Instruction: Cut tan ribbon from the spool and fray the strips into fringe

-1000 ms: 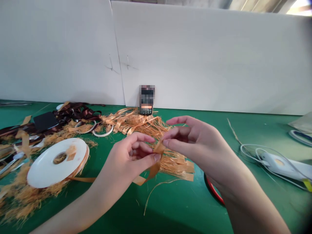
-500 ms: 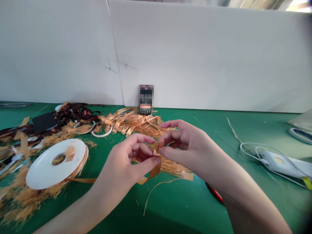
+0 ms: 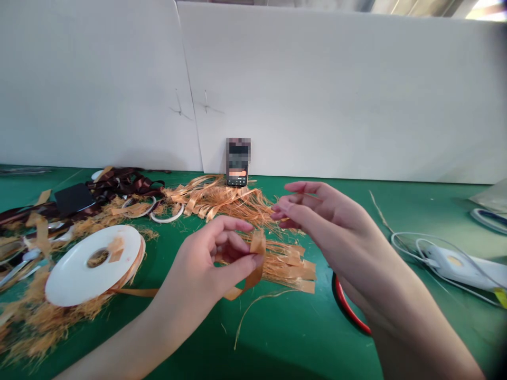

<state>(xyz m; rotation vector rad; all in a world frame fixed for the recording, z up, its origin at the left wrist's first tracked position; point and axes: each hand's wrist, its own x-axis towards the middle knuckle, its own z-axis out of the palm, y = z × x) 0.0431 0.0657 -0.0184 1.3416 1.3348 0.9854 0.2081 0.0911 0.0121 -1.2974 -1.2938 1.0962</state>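
My left hand pinches an orange ribbon strip between thumb and fingers; the strip runs down and left to a white ribbon spool lying flat on the green table. My right hand is lifted a little to the right of the strip, fingertips pinched together, apparently on a thin orange thread too fine to be sure of. A pile of frayed orange ribbon pieces lies just under both hands.
More frayed orange scraps and dark brown ribbon lie at the back left, with a phone leaning on the white wall. A white corded device sits at the right. A red-and-black ring is partly behind my right wrist.
My right hand has let go of the strip's end and pulled away up and to the right. My left hand keeps its hold in nearly the same place.
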